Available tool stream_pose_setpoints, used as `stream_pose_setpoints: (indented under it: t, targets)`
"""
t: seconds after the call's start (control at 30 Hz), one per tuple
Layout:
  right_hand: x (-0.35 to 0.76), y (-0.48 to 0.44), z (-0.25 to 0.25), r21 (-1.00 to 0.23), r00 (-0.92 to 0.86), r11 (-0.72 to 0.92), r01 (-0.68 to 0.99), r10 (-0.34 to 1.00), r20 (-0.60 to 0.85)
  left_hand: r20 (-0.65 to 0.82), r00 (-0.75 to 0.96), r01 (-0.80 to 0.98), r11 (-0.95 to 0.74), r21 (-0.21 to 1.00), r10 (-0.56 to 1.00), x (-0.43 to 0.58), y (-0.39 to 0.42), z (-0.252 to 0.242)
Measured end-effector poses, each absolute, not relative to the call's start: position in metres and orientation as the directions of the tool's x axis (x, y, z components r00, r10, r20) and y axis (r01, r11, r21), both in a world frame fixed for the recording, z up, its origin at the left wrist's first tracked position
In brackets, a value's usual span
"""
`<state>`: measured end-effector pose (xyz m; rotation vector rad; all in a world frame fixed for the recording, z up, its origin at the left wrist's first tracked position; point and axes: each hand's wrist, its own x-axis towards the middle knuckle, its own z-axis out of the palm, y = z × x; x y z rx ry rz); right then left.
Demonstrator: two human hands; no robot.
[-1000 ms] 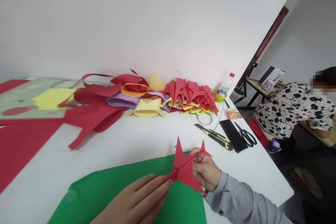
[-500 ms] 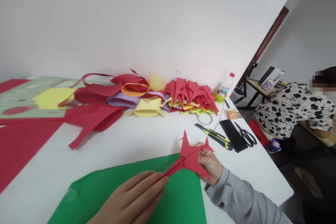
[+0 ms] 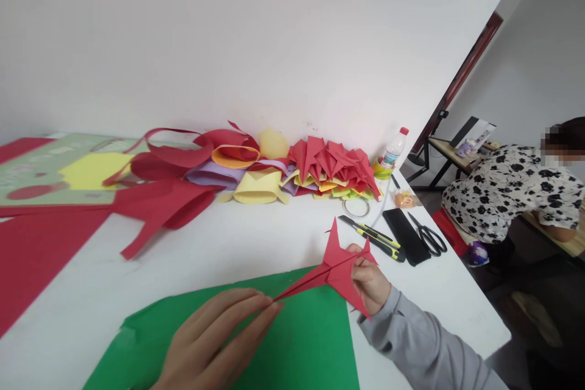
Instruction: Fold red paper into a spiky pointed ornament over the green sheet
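Observation:
Between my hands is a red folded-paper figure [image 3: 336,265] with several pointed limbs and a long narrow tail. My right hand [image 3: 371,285] grips its body near the right-hand points, fingers closed round the paper. With its fingertips pinched together, my left hand [image 3: 219,338] holds the tip of the tail. The figure is raised above a green paper sheet [image 3: 311,341] that lies on the white table [image 3: 219,250]. Part of the figure's right side is hidden by my right fingers.
Behind lie red folded-paper pieces [image 3: 326,161] and rolled coloured paper shapes [image 3: 258,186]. To the right are a utility knife [image 3: 372,239], a black case [image 3: 406,236], scissors [image 3: 429,237], a tape roll [image 3: 356,207] and a bottle [image 3: 393,149]. A person [image 3: 512,189] bends over another table.
My left hand has slid down-left along the tail to its tip, baring more of it. The figure's body has shifted slightly right and its upper point has risen.

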<state>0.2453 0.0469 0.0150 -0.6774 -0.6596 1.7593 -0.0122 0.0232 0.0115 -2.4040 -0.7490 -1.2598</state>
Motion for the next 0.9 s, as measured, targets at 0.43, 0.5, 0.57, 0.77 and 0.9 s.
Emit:
stream_pose_setpoints:
  t: [0.43, 0.5, 0.57, 0.77, 0.9]
  targets:
    - [0.244, 0.045, 0.025, -0.758, -0.242, -0.228, -0.611, 0.966, -0.095, 0.884, 0.356, 0.607, -0.794, 0.026, 0.301, -0.001, 0.026, 0.026]
    - [0.244, 0.046, 0.025, -0.759, -0.222, -0.213, -0.615, 0.971, -0.093, 0.883, 0.331, 0.605, -0.793, 0.072, 0.333, 0.0, 0.027, 0.031]
    - [0.244, 0.046, 0.026, -0.759, -0.201, -0.198, -0.621, 0.975, -0.09, 0.881, 0.305, 0.61, -0.785, 0.111, 0.362, 0.001, 0.026, 0.033]
    - [0.243, 0.047, 0.029, -0.75, -0.167, -0.16, -0.642, 0.984, -0.067, 0.878, 0.284, 0.631, -0.765, 0.132, 0.386, 0.004, 0.026, 0.034]
    - [0.24, 0.045, 0.026, -0.736, -0.149, -0.135, -0.663, 0.988, -0.047, 0.846, 0.296, 0.649, -0.743, 0.163, 0.444, 0.006, 0.022, 0.035]
